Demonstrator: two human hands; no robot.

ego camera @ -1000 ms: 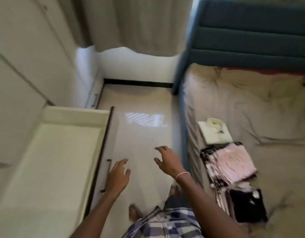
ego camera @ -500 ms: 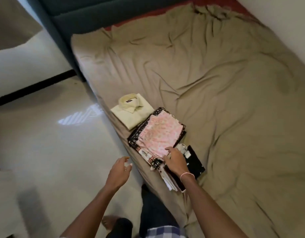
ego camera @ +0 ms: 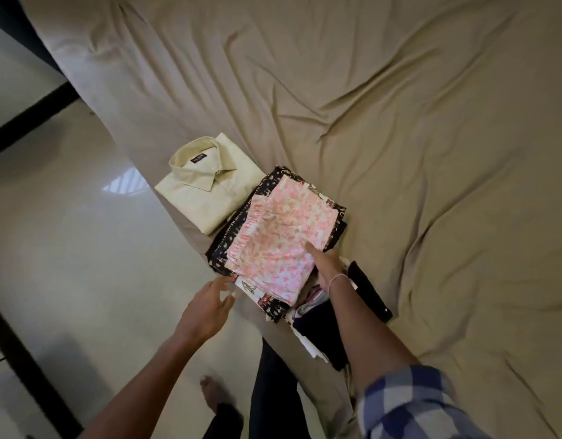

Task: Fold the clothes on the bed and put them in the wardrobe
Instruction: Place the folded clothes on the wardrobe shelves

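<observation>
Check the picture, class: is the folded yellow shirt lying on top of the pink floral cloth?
No, the yellow shirt lies flat on the bed sheet, beside the pile that the pink floral cloth tops.

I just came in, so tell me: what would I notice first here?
First, the folded pink-and-white flowery cloth topping a stack of dark patterned clothes at the bed's near edge, with the right hand touching its side and the open left hand close by. Beside it lies a folded pale yellow collared shirt, all on a wrinkled beige bedsheet.
</observation>
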